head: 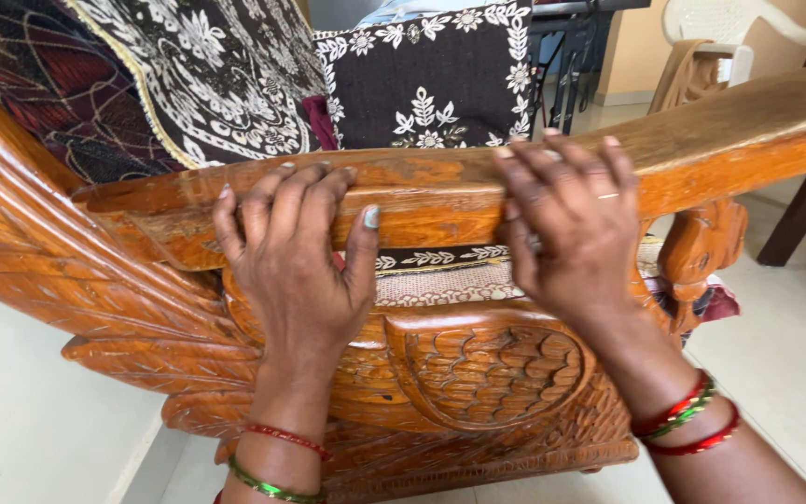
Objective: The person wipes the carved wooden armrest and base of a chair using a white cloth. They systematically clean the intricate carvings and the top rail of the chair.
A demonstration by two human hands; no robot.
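My left hand (296,252) lies on the side of a carved wooden sofa armrest (720,140), fingers spread and curled over its top edge. My right hand (571,224) rests flat over the same armrest a little to the right, fingers draped across the top, a ring on one finger. Both wrists carry red and green bangles. Neither hand holds a loose object. Below the hands the sofa's side panel (487,373) shows a carved feather pattern.
Dark cushions with white floral embroidery (422,84) sit on the seat behind the armrest. A dark patterned cloth (48,84) covers the sofa back at left. A white plastic chair (729,28) and a dark table leg (799,215) stand at right on the pale tiled floor (785,345).
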